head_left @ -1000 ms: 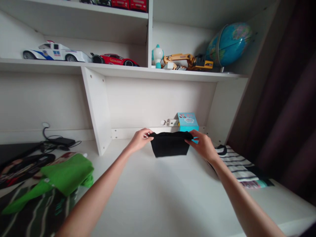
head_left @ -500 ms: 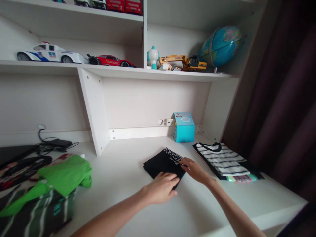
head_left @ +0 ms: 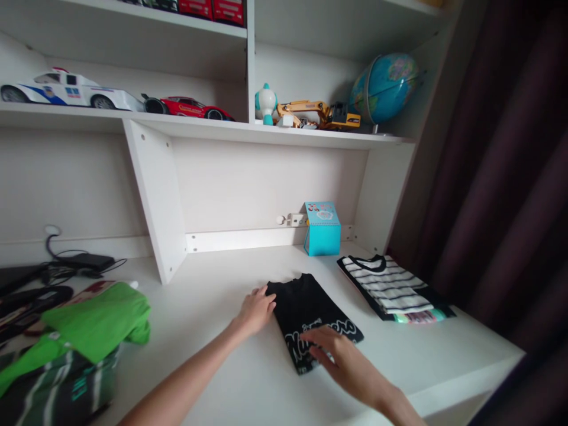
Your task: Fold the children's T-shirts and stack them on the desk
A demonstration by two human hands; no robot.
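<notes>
A black T-shirt [head_left: 306, 302] with white lettering lies folded on the white desk, its neckline toward the back. At its back left corner is my left hand [head_left: 256, 310], fingers closed on the edge of the cloth. My right hand [head_left: 341, 358] is over the printed front part, fingers stretched out and apart, covering some of the lettering. Whether its fingertips press on the cloth is hard to tell.
On the right, a folded striped shirt [head_left: 388, 287] tops a small pile of clothes. A green garment [head_left: 100, 316] lies over a dark striped one [head_left: 57, 381] on the left. A blue desk calendar [head_left: 323, 236] stands behind. Toy vehicles and a globe [head_left: 386, 89] fill the shelves above.
The black T-shirt has been turned over or round, so its neckline now shows at the back and its lettering nearer me. My left hand moved left and back; my right came nearer.
</notes>
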